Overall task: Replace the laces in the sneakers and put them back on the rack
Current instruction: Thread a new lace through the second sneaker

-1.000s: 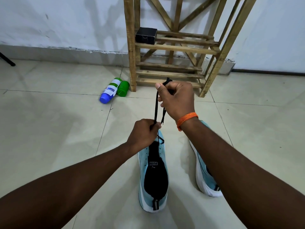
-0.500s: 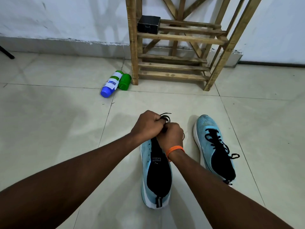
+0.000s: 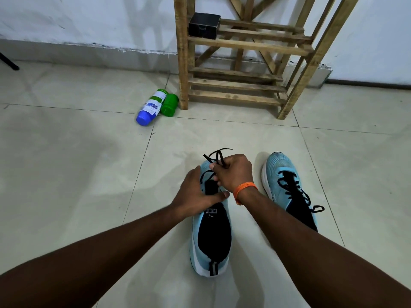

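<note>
Two light blue sneakers with black tongues stand on the tiled floor. The near sneaker (image 3: 211,241) lies in front of me, toe pointing away. My left hand (image 3: 195,196) rests on its upper, thumb stretched across the tongue. My right hand (image 3: 233,172), with an orange wristband, grips the bunched black lace (image 3: 219,155) above the toe; the lace ends stick out past the fist. The second sneaker (image 3: 289,187) stands to the right, laced in black with loose ends. The wooden rack (image 3: 240,63) stands against the wall beyond.
A small black box (image 3: 204,25) sits on the rack's upper shelf at its left post. A blue-capped bottle (image 3: 151,107) and a green bottle (image 3: 169,105) lie on the floor left of the rack. A dark leg (image 3: 9,63) shows at the far left.
My right hand came down from pulling the lace high near the rack to the sneaker's toe. My left hand let go of the lace and now lies on the upper.
</note>
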